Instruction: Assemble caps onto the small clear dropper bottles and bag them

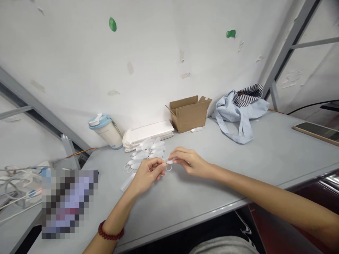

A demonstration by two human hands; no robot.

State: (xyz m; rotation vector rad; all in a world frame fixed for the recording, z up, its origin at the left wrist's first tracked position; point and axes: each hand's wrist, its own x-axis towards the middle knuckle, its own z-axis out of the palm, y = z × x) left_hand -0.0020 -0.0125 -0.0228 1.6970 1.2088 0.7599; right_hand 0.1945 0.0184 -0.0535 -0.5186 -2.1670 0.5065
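My left hand [147,173] and my right hand [188,161] meet over the grey table [212,190], fingers pinched together on one small white plastic piece with a thin loop [169,164]. Just behind them lies a pile of several similar white pieces [147,152]. A clear small tube-like item [126,182] rests on the table under my left hand. A red bead bracelet [109,233] circles my left wrist.
A stack of white bags [148,133], an open cardboard box [189,113], a lidded cup [104,129] and a light blue cloth bag [239,109] line the wall. A phone [316,131] lies far right. Cables [18,183] are at the left.
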